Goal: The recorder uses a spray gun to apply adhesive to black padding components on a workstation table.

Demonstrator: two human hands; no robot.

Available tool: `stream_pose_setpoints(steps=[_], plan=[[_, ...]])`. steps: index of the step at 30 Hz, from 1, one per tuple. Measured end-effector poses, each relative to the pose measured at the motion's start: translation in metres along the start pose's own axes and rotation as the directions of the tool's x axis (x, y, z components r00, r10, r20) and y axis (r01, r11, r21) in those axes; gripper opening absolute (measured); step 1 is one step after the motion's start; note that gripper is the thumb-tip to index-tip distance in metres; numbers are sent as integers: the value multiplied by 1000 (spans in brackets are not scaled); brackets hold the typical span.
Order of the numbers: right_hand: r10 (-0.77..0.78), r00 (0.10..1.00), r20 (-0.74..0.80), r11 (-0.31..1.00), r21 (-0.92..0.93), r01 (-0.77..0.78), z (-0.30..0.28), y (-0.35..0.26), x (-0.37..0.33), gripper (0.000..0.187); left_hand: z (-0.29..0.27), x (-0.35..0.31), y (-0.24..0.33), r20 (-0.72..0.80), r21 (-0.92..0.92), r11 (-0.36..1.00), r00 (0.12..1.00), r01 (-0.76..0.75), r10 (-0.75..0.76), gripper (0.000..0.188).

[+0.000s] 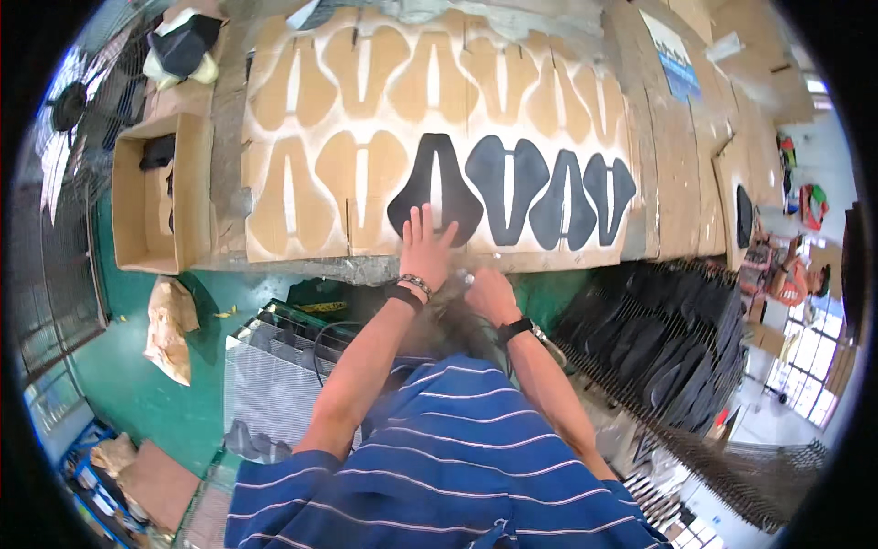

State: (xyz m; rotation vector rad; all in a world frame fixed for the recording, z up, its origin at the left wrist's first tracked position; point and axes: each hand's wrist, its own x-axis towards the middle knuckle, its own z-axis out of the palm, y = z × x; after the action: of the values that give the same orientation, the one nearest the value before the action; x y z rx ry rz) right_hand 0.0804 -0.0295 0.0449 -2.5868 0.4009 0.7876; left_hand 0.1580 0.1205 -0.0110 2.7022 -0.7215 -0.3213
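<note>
"Where is the flat, black, bell-shaped pad (462,199)?"
"On the brown cardboard sheet (361,55), under the left hand's (425,252) slightly spread fingers; its long way points away from the body; the right hand (491,296) is farther, curled; I can't tell around what."
"What's in the way?"
"Only the left hand; three black slotted pads (551,215) lie to its right."

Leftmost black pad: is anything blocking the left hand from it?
Nothing visible blocks it. The left hand is spread with its fingers over the lower part of the leftmost black pad. The right hand is off to the side, below the cardboard.
</note>
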Motion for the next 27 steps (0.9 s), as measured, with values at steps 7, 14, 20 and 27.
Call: stream_pose_setpoints(steps=[7,14,20,27], plan=[[-154,987,-43,978,138,158,-15,22,-41,47,7,0,3,-48,-7,1000,998,31,-31,61],[-207,956,-206,961,140,238,-86,17,-113,51,-7,6,8,6,-45,994,995,101,-101,56],[-193,926,-326,945,193,265,-157,17,-193,50,-9,13,5,18,-166,976,990,138,-137,57],[-199,914,-355,931,224,289,-199,4,-260,52,19,-13,30,-145,-107,967,959,230,-244,80]])
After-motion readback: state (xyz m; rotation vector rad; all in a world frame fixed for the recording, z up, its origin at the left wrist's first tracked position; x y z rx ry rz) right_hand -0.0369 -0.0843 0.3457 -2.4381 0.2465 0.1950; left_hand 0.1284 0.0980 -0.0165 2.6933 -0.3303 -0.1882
